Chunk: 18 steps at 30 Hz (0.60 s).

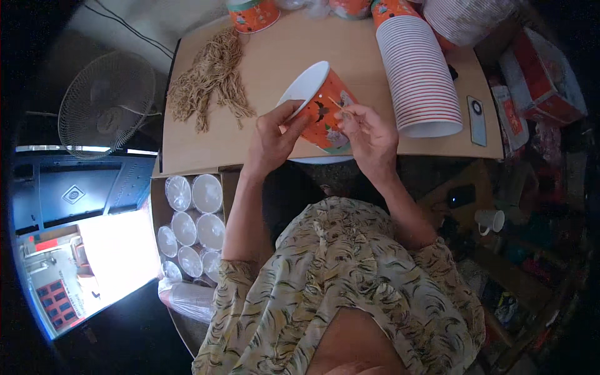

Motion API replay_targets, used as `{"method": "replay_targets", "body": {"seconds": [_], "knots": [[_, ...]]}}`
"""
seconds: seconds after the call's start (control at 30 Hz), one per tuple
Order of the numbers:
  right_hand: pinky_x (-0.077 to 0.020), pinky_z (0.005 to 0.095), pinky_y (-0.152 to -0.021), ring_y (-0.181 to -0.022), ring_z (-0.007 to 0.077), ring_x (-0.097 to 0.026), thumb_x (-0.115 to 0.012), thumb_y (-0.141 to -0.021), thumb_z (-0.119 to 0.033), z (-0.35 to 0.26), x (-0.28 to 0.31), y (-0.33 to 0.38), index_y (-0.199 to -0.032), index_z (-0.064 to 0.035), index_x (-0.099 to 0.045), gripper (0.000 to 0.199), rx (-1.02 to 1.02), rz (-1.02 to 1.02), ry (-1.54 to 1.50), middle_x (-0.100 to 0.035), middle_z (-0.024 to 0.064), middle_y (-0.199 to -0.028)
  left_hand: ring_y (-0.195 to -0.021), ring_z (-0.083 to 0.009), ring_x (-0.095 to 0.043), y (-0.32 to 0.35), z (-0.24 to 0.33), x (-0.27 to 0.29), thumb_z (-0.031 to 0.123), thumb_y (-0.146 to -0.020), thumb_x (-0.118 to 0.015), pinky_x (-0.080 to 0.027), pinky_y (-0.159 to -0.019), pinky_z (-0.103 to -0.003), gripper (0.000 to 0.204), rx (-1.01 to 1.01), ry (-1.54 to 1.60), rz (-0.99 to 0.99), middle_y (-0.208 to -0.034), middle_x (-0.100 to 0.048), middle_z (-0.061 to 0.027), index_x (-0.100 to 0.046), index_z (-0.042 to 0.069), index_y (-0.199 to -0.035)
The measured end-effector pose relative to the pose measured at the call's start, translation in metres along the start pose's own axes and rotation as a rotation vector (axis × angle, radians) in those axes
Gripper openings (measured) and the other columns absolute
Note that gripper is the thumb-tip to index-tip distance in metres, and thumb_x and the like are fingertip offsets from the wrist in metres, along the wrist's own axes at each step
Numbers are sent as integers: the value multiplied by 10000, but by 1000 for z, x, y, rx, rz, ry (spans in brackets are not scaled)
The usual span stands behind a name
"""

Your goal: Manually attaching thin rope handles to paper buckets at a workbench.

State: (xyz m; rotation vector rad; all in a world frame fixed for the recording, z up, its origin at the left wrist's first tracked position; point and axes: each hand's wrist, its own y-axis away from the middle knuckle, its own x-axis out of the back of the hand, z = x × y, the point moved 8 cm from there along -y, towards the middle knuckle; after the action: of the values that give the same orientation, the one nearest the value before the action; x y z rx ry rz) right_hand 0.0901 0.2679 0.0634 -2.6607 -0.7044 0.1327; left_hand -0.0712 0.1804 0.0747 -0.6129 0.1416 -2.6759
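Observation:
An orange paper bucket (322, 119) with dark printed figures and a white inside is tilted over the table's near edge, its mouth toward the upper left. My left hand (275, 134) grips its rim, thumb outside and fingers partly hidden inside. At the bucket's right side my right hand (370, 134) pinches a short, thin tan cord (335, 102) against the printed wall. A small white spot, perhaps a hole, shows near the rim. On the table to the left lies a loose bundle of tan cords (215, 75).
A long stack of nested white paper buckets (419, 75) lies at right, beside a phone (477, 122). More orange buckets (255, 15) stand along the back. Left of my lap, an open box (228, 187) holds wrapped stacks of cups. A fan (107, 103) stands left of the table (294, 40).

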Motion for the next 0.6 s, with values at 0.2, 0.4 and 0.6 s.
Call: {"method": "replay_targets", "body": {"seconds": [0.2, 0.4, 0.6], "knots": [[-527, 277, -652, -720, 126, -669, -635, -941, -107, 10, -8, -3, -981, 26, -642, 138, 16, -42, 3, -688, 93, -821, -824, -108, -626, 3, 1, 3, 91, -932, -642, -501, -784, -280, 198, -33, -8, 45, -897, -703, -52, -676, -15, -1097], [-525, 273, -651, -724, 116, -666, -627, -946, -114, 21, -11, -3, -979, 14, -646, 133, -29, -66, 36, -694, 80, -833, -839, -122, -666, 5, 4, 2, 84, -925, -653, -521, -780, -287, 209, -68, -25, 56, -903, -724, -78, -681, -13, -1108], [-521, 264, -645, -753, 100, -661, -613, -954, -115, 34, -8, -1, -975, 7, -648, 129, -97, -83, -19, -698, 64, -843, -823, -308, -694, 7, 15, 1, 36, -867, -661, -532, -747, -391, 172, -180, -182, 106, -885, -708, -158, -694, -1, -1031]]}}
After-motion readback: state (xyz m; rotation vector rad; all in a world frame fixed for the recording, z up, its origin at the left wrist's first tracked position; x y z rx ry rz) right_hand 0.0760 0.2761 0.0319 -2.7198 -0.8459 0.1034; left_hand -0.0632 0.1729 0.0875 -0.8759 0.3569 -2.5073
